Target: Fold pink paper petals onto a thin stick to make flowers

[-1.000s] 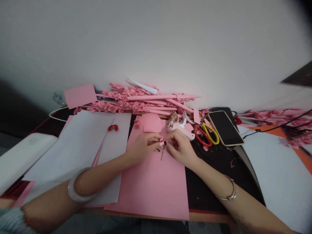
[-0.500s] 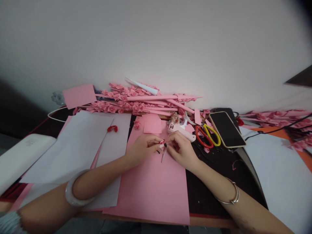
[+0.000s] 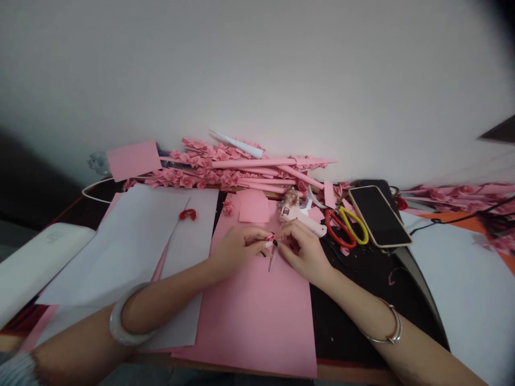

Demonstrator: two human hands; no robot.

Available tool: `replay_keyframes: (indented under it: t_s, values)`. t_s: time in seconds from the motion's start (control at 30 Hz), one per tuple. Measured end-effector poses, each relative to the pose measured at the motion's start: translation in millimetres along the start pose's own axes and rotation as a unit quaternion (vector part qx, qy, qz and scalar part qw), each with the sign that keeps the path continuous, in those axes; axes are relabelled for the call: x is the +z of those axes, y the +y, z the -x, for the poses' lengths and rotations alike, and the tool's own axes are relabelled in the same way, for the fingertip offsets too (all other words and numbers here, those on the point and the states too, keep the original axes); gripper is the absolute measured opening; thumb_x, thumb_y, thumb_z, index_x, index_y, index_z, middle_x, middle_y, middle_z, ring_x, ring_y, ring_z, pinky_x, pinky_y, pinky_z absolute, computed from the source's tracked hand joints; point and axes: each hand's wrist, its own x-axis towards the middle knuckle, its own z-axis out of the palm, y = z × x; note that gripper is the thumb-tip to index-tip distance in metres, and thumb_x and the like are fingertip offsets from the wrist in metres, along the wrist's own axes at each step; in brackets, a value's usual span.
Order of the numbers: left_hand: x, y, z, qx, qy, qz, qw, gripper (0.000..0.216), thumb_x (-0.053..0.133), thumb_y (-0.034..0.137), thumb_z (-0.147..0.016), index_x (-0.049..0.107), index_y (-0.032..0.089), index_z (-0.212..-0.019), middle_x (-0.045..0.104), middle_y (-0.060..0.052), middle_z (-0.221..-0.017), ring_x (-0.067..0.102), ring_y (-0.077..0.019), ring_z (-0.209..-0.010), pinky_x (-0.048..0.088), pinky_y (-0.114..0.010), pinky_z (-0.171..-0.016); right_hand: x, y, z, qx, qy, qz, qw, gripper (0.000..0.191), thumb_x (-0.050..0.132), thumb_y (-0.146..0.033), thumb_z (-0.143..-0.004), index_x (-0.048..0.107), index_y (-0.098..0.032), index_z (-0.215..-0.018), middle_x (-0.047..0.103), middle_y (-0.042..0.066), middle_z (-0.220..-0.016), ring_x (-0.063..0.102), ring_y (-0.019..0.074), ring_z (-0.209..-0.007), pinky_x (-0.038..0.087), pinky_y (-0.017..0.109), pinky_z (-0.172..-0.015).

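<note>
**Hand inspection: small pink paper piece held over a pink sheet**

The left hand (image 3: 232,249) has its fingertips pinched on a small, pink, folded-looking paper piece (image 3: 269,239). The right hand (image 3: 302,249) meets it from the other side, fingers curled inward; whether they grip anything cannot be told. A thin, pale sliver (image 3: 272,262) slants down between the hands, its material undetermined.

Sound practice, in judgement: a light, steady left pinch, with small right-hand adjustments, should shape the paper without crushing it.

Below lies a large, flat, pink paper sheet (image 3: 257,327). Just beyond the right hand is a pale pink plastic glue gun (image 3: 302,219), near scissors with red and yellow handles (image 3: 345,245).

Containers: none positively identified. A clear, faceted object (image 3: 97,162) at far left, partly behind a pink rectangular card (image 3: 134,161), may be a vessel; contents indeterminable.
</note>
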Motion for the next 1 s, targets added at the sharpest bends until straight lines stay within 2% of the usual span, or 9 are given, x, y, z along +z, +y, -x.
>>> replay_keyframes:
  t_s: [0.17, 0.37, 0.47, 0.6, 0.7, 0.77, 1.0]
  values:
    - [0.3, 0.1, 0.3, -0.004, 0.003, 0.010, 1.000, 0.016, 0.061, 0.022, -0.079, 0.070, 0.014, -0.089, 0.069, -0.004, -0.078, 0.065, -0.0146, -0.070, 0.054, -0.028, -0.070, 0.4, -0.4, 0.4, 0.005, -0.001, 0.000, 1.000, 0.016, 0.054, -0.007, -0.078, 0.056, -0.020, -0.088, 0.053, 0.003, -0.083, 0.048, 0.0153, -0.067, 0.040, 0.027, -0.057]
    - [0.1, -2.6, 0.3, -0.006, 0.010, 0.033, 0.999, 0.017, 0.061, 0.023, -0.079, 0.068, 0.014, -0.092, 0.070, -0.004, -0.079, 0.067, -0.0158, -0.073, 0.055, -0.029, -0.071, 0.7, 0.0, -1.7, -0.003, 0.005, -0.002, 1.000, 0.019, 0.055, -0.007, -0.078, 0.057, -0.021, -0.090, 0.055, 0.004, -0.086, 0.052, 0.0174, -0.074, 0.043, 0.029, -0.063]
    - [-1.0, -2.4, -0.8, -0.013, 0.026, 0.041, 0.999, 0.020, 0.062, 0.024, -0.079, 0.067, 0.014, -0.096, 0.070, -0.006, -0.085, 0.067, -0.0163, -0.074, 0.055, -0.029, -0.071, -0.6, -1.0, -2.7, -0.008, 0.014, -0.003, 1.000, 0.021, 0.056, -0.008, -0.079, 0.057, -0.021, -0.095, 0.056, 0.005, -0.089, 0.053, 0.0181, -0.077, 0.044, 0.031, -0.065]
    - [-3.3, 0.5, -2.8, -0.039, 0.058, 0.039, 0.997, 0.024, 0.060, 0.027, -0.081, 0.065, 0.012, -0.099, 0.070, -0.008, -0.088, 0.068, -0.0177, -0.076, 0.054, -0.031, -0.073, -3.2, -1.1, -2.0, 0.014, 0.041, 0.005, 0.999, 0.027, 0.055, -0.008, -0.079, 0.056, -0.021, -0.102, 0.058, 0.007, -0.097, 0.053, 0.0171, -0.072, 0.044, 0.030, -0.062]
    - [-4.5, 1.5, -3.6, -0.045, 0.074, 0.037, 0.996, 0.022, 0.060, 0.028, -0.081, 0.064, 0.012, -0.096, 0.070, -0.008, -0.084, 0.068, -0.0185, -0.077, 0.054, -0.032, -0.074, -3.8, 0.8, -0.8, 0.009, 0.071, -0.001, 0.997, 0.019, 0.052, -0.008, -0.083, 0.059, -0.022, -0.093, 0.061, 0.006, -0.091, 0.057, 0.0180, -0.077, 0.044, 0.031, -0.066]
    - [-4.8, 1.1, -3.7, -0.046, 0.075, 0.038, 0.995, 0.021, 0.060, 0.028, -0.081, 0.064, 0.012, -0.095, 0.070, -0.008, -0.086, 0.068, -0.0185, -0.077, 0.054, -0.032, -0.075, -3.4, 2.3, 0.0, 0.011, 0.080, -0.012, 0.997, 0.015, 0.051, -0.008, -0.084, 0.058, -0.021, -0.083, 0.061, 0.004, -0.082, 0.057, 0.0169, -0.074, 0.043, 0.030, -0.065]
    - [-4.0, -3.3, -5.0, -0.048, 0.081, 0.047, 0.994, 0.021, 0.062, 0.028, -0.079, 0.063, 0.012, -0.094, 0.069, -0.007, -0.084, 0.068, -0.0178, -0.075, 0.054, -0.031, -0.074, -4.3, 1.3, 1.9, 0.051, 0.064, -0.012, 0.997, 0.020, 0.045, -0.016, -0.088, 0.046, -0.019, -0.068, 0.047, -0.001, -0.064, 0.044, 0.0133, -0.058, 0.035, 0.026, -0.055]
